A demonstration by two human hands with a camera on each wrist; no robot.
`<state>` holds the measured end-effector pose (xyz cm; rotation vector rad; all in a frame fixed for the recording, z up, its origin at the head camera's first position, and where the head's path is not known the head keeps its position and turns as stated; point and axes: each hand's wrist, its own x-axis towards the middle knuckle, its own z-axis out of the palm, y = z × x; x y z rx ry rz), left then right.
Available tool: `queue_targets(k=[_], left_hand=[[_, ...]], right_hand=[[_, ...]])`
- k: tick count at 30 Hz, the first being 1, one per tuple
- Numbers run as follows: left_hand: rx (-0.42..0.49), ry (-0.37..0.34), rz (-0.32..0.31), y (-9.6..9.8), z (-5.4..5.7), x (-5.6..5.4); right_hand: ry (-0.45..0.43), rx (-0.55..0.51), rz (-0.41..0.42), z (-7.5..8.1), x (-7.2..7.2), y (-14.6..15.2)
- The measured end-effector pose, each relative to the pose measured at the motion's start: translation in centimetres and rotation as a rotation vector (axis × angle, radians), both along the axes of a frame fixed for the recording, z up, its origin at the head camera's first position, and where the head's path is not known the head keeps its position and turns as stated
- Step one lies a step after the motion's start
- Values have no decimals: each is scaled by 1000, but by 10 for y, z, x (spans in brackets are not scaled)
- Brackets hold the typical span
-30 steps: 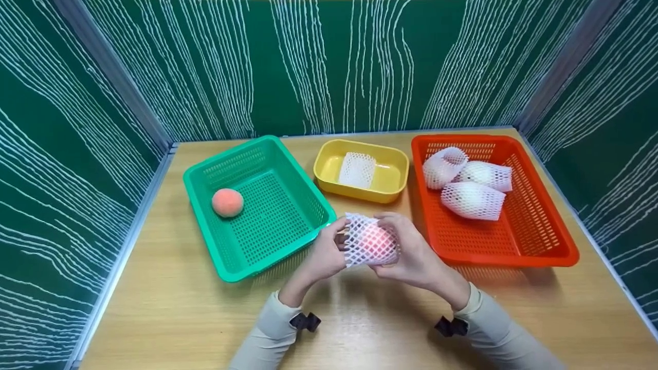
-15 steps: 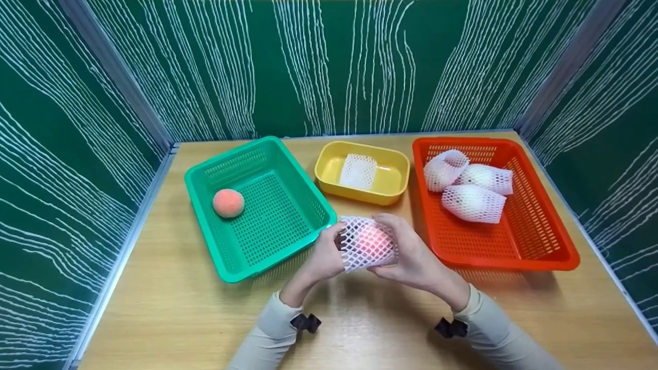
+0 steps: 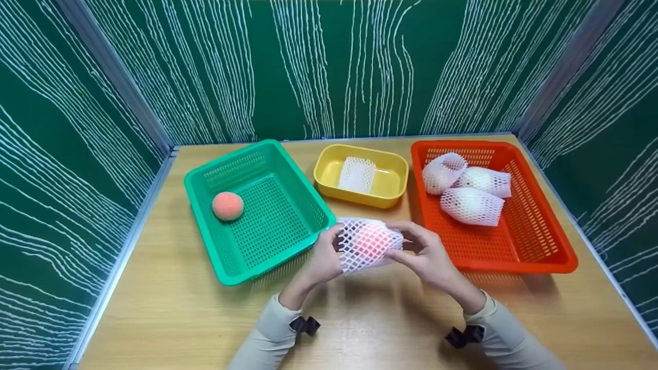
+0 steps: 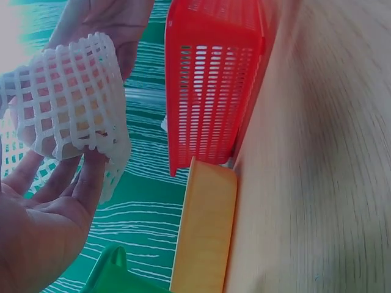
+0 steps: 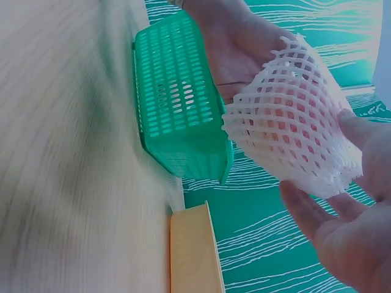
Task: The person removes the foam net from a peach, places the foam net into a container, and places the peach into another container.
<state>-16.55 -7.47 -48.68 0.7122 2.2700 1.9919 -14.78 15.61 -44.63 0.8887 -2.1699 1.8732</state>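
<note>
A pink peach (image 3: pixel 371 240) sits inside a white foam net sleeve (image 3: pixel 354 263), held above the table between both hands. My left hand (image 3: pixel 322 257) grips the sleeve's wide left end, fingers partly inside its opening in the left wrist view. At the right end, my right hand (image 3: pixel 429 254) pinches the net with thumb and fingers, also seen around the mesh (image 5: pixel 287 128) in the right wrist view. Another pink peach (image 3: pixel 227 206) lies in the green basket (image 3: pixel 329 218). Inside the yellow tub (image 3: pixel 393 177) is a flat white foam net (image 3: pixel 357 174).
Several white-netted fruits, one at the front (image 3: pixel 472 206), lie in the red basket (image 3: pixel 555 262) at the right. The wooden table (image 3: pixel 169 308) is bounded by green walls with white lines (image 3: pixel 339 67) at the back and sides.
My right hand has shifted from around the peach to the sleeve's right end, its forearm moving slightly right. The left hand keeps its hold and has drifted slightly left with the net.
</note>
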Motion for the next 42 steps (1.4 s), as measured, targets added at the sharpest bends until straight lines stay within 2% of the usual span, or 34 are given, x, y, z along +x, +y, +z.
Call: queue_targets(k=[3, 8, 9, 12, 15, 16, 19, 22, 26, 33, 42], left_hand=[[-40, 9, -16, -1, 1, 1], [-163, 94, -9, 1, 3, 2], [-183, 105, -4, 1, 8, 5], [-157, 121, -2, 2, 7, 4], [-91, 112, -38, 1, 19, 10], [-66, 121, -53, 1, 18, 9], [-20, 143, -96, -1, 28, 12], [-31, 144, -104, -3, 17, 7], [-69, 107, -93, -6, 3, 0], [-80, 36, -90, -8, 3, 0], [-25, 41, -109, -7, 3, -5]], right_hand=[[14, -39, -29, -2, 1, -1], [29, -56, -70, -5, 4, -2], [31, -54, -75, -5, 4, -2], [45, -73, -88, -6, 5, -1], [80, -114, -92, -8, 3, -1], [90, -131, -91, -8, 3, -1], [109, -155, -90, -9, 2, 0], [120, -144, -106, -9, 2, 4], [109, -107, -145, -7, 5, 9], [95, -62, -190, -4, 11, 17], [57, -39, -225, -5, 9, 29]])
